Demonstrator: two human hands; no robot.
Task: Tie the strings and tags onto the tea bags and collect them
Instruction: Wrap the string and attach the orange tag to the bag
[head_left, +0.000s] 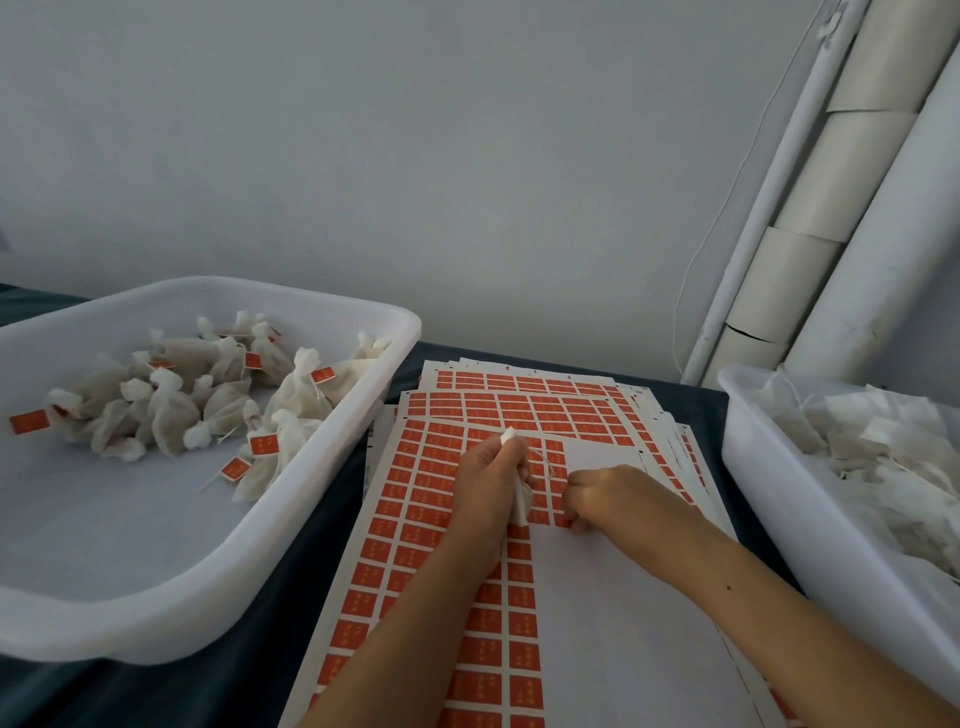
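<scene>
On the top sheet of orange tags (415, 525), in the middle of the dark table, both hands work close together. The left hand (488, 478) is curled round a small white tea bag (522, 501), whose gathered end pokes out above the fist and whose body hangs below it. The right hand (605, 493), just right of it, has its fingers bent down onto the sheet at the edge of the stripped white area, apparently pinching up one tag, though the fingertips are hidden. A thin string (545, 465) seems to run between the hands. This looks like the tagging step; next the tag must come free and join the string, then the bag goes left into the tray (291, 519) of finished bags. Untied bags wait in the right bin (769, 493).
</scene>
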